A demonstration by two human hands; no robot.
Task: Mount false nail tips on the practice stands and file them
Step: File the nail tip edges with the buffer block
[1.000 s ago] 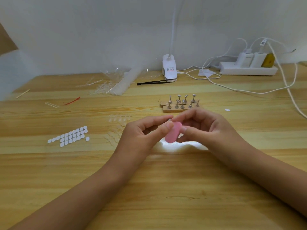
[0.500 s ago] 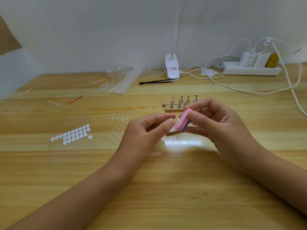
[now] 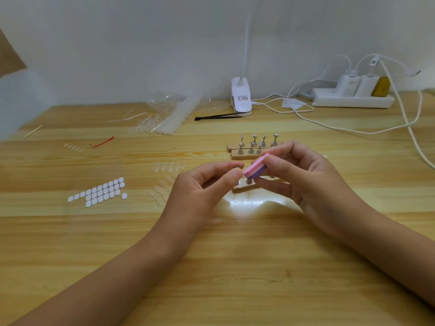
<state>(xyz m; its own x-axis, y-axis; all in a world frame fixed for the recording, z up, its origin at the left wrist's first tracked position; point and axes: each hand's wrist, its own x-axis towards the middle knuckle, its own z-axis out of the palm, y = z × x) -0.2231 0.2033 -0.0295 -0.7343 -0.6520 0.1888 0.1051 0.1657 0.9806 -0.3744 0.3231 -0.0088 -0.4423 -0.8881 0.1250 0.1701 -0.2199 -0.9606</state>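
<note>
I judge the job to be in its filing stage, and early in it. The right hand [image 3: 313, 182] pinches a pink-and-purple file block [image 3: 255, 169] between thumb and fingertips. The block is tilted, with its lower end just over a metal peg on the near stand [image 3: 242, 189] at mid-bench. The left hand [image 3: 200, 187] has thumb and forefinger pressed together on a small piece right beside the block. The piece is hidden between the fingertips, so I cannot tell whether it is a nail tip or a peg's head.

Toward the far edge, two more stands [image 3: 242, 156] carry rows of pegs. I make out no tips on them, though clear ones would be hard to see. Loose clear nail tips [image 3: 162, 191] lie just left of the left hand, and white adhesive pads [image 3: 98, 192] sit in rows toward the left edge. I reckon most of the mounting and filing is left to do.
</note>
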